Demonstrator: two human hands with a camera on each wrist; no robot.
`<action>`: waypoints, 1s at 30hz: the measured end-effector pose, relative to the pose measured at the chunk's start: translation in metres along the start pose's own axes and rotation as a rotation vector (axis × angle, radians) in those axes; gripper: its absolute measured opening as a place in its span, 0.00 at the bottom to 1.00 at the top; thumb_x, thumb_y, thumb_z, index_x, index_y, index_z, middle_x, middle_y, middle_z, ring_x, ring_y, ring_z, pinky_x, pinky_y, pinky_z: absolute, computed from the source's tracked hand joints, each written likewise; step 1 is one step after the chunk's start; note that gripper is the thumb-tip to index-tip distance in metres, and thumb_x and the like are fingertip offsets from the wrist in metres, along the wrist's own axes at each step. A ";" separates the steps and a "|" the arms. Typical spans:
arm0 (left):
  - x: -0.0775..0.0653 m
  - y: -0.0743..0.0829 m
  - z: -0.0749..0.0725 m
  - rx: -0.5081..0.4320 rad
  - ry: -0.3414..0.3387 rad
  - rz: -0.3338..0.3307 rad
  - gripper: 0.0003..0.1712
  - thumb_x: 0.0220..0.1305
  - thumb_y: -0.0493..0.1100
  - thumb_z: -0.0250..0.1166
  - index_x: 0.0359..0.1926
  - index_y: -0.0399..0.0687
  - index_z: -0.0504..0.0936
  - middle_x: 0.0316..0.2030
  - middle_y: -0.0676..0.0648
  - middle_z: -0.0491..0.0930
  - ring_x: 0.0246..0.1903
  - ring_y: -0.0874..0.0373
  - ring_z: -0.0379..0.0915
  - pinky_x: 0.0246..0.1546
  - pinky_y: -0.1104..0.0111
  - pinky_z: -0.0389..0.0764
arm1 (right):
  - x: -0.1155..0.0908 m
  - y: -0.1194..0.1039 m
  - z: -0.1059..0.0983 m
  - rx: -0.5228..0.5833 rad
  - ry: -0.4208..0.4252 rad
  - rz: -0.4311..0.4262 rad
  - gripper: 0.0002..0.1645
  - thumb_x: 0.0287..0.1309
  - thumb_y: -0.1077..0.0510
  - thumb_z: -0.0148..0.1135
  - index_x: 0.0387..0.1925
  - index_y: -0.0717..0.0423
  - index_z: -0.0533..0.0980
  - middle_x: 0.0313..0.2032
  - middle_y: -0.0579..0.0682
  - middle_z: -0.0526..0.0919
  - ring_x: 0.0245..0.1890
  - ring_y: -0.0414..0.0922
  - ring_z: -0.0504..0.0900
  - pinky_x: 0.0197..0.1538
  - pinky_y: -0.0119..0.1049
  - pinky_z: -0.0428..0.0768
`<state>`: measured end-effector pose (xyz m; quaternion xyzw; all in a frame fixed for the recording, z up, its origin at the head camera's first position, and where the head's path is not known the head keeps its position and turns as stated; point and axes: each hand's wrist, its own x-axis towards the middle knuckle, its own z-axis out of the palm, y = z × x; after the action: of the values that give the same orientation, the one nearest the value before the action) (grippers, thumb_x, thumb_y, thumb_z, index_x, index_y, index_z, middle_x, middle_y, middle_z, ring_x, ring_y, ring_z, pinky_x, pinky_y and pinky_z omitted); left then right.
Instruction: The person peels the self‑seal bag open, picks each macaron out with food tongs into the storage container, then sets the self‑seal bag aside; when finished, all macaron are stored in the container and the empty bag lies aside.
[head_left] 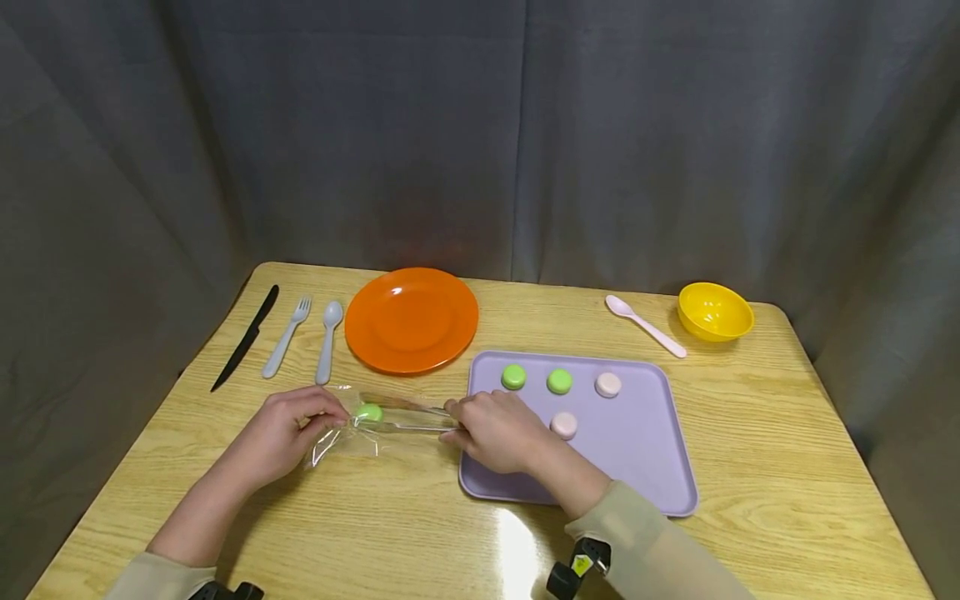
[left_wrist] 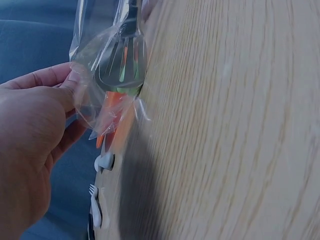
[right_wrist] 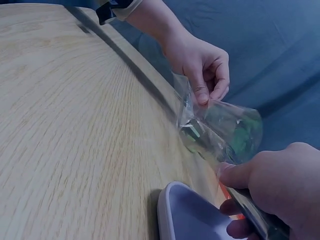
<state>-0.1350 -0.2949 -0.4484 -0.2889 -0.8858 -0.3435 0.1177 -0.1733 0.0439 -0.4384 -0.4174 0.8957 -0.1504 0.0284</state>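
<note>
My left hand [head_left: 288,433] pinches the edge of a clear plastic bag [left_wrist: 90,102] between thumb and fingers, left of the tray. Metal tongs [head_left: 420,428] with slotted ends [left_wrist: 121,65] are gripped in my right hand [head_left: 498,429], which is over the tray's left edge. The tongs reach leftward, and their ends are inside the bag. A green macaron [head_left: 369,412] shows between the tong ends, seen through the plastic. On the lilac tray [head_left: 622,467] lie two green macarons [head_left: 558,382] and two pale pink ones [head_left: 608,384].
Behind the bag is an orange plate [head_left: 412,321]. Left of it lie a grey spoon [head_left: 327,342], a grey fork [head_left: 287,338] and a black knife [head_left: 246,337]. At the back right are a pink spoon [head_left: 647,325] and a yellow bowl [head_left: 715,312]. Grey curtain [head_left: 480,133] hangs behind the table.
</note>
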 end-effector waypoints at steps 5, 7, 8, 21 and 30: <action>-0.001 -0.001 0.001 0.005 0.004 -0.011 0.20 0.57 0.20 0.74 0.37 0.51 0.88 0.37 0.60 0.85 0.34 0.64 0.79 0.34 0.78 0.77 | -0.009 0.003 -0.005 0.047 -0.015 -0.003 0.20 0.75 0.43 0.65 0.28 0.43 0.70 0.20 0.37 0.70 0.21 0.38 0.71 0.26 0.37 0.71; -0.002 -0.002 0.001 0.005 0.004 -0.019 0.19 0.57 0.21 0.74 0.37 0.51 0.88 0.37 0.60 0.85 0.33 0.64 0.79 0.34 0.77 0.78 | -0.014 0.005 -0.009 0.050 -0.014 -0.008 0.20 0.75 0.43 0.65 0.28 0.43 0.70 0.20 0.36 0.69 0.21 0.37 0.70 0.26 0.36 0.70; -0.002 -0.002 0.001 0.007 0.003 -0.023 0.19 0.57 0.21 0.74 0.38 0.51 0.88 0.37 0.60 0.85 0.33 0.64 0.79 0.33 0.77 0.78 | -0.017 0.007 -0.011 0.051 -0.010 -0.013 0.19 0.75 0.43 0.65 0.29 0.43 0.71 0.20 0.36 0.69 0.22 0.37 0.70 0.26 0.36 0.70; -0.004 -0.006 0.002 0.035 -0.002 -0.055 0.18 0.59 0.22 0.75 0.38 0.52 0.89 0.37 0.62 0.84 0.32 0.65 0.77 0.32 0.73 0.80 | -0.075 0.035 -0.040 0.096 0.052 0.030 0.08 0.72 0.47 0.69 0.40 0.45 0.80 0.25 0.32 0.74 0.24 0.35 0.71 0.28 0.36 0.72; -0.002 -0.005 0.003 0.034 -0.019 -0.049 0.18 0.59 0.23 0.75 0.38 0.53 0.89 0.36 0.60 0.84 0.32 0.66 0.77 0.31 0.73 0.79 | -0.126 0.056 -0.059 0.090 0.133 0.110 0.14 0.70 0.47 0.72 0.32 0.37 0.73 0.24 0.29 0.72 0.23 0.33 0.69 0.26 0.33 0.69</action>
<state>-0.1361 -0.2968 -0.4536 -0.2684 -0.8994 -0.3284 0.1059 -0.1429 0.1875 -0.4075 -0.3551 0.9095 -0.2160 -0.0043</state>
